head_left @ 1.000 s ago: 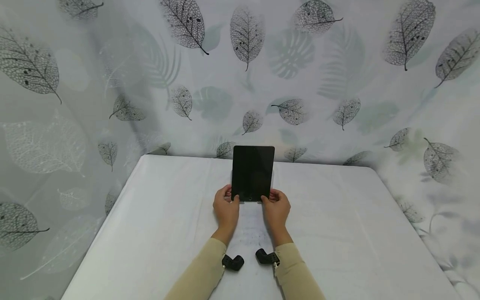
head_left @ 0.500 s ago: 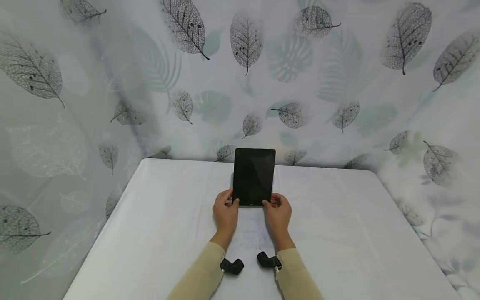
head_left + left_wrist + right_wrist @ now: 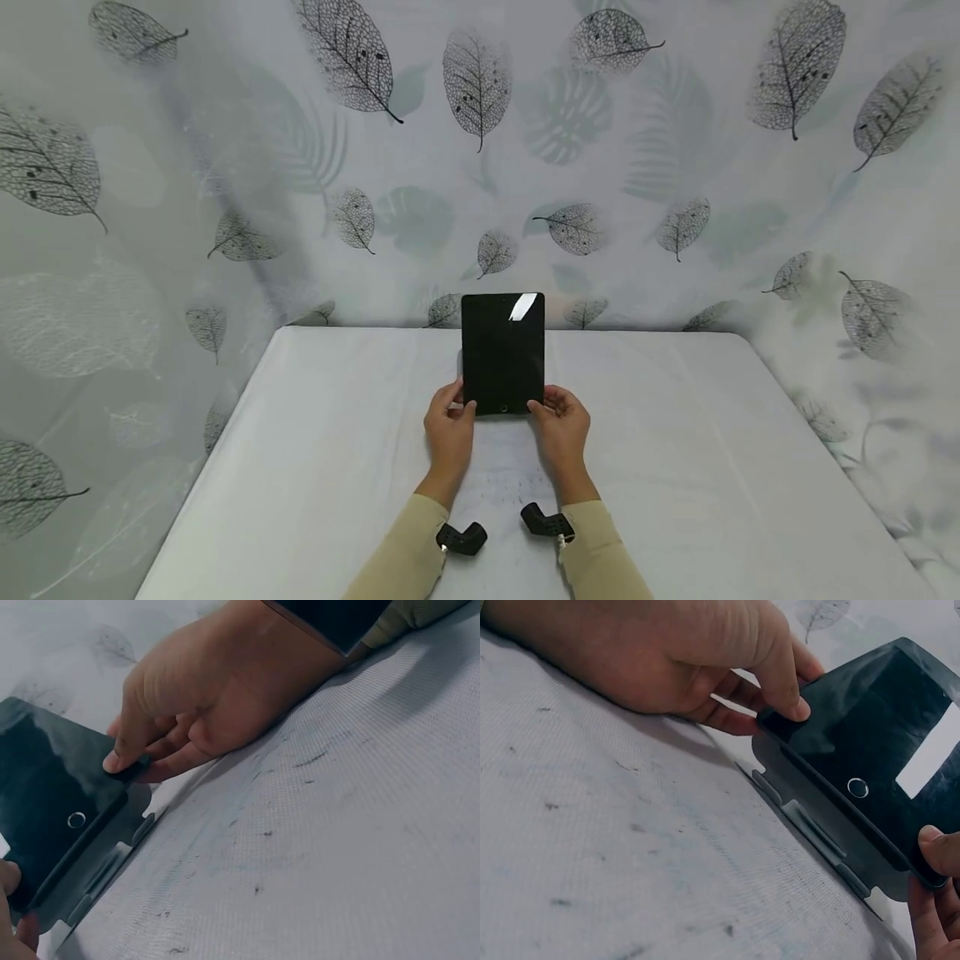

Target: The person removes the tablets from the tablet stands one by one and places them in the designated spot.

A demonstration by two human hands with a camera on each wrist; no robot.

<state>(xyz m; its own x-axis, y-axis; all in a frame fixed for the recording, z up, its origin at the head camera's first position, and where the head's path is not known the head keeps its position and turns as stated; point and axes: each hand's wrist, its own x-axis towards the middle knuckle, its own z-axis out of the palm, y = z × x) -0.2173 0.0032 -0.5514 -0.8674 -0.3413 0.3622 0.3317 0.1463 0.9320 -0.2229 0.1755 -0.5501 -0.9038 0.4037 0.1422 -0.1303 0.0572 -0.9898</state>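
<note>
Two tan sleeves (image 3: 397, 554) framed the near edge, each w/ a black wrist unit (image 3: 462, 538) strapped by the cuff. Past them, over a white-covered tbl. (image 3: 337, 417), the L hand (image 3: 450, 437) and R hand (image 3: 566, 433) each pinched a lower corner of a dark tablet (image 3: 502, 354), thumbs pressed on the front glass, other fingers bent round side & back; how far they reached behind, I couldn't tell. The two-corner grip was prob. for balance, & it left most of the screen uncovered. Tablet was btwn the hands, tilted back, nearly all of it beyond the thumbs, w/ the home button (image 3: 858, 787) about midway btwn them near the bottom edge. Screen was dark save for one white glare patch (image 3: 522, 307). Just behind & below sat a grey stand (image 3: 862, 851), its small tabs (image 3: 814, 831) on the near side, presumably there to catch a bottom edge; whether tablet & stand touched wasn't clear. Farthest off, a leaf-print cloth (image 3: 480, 192) hung beyond the tbl.'s back edge.
</note>
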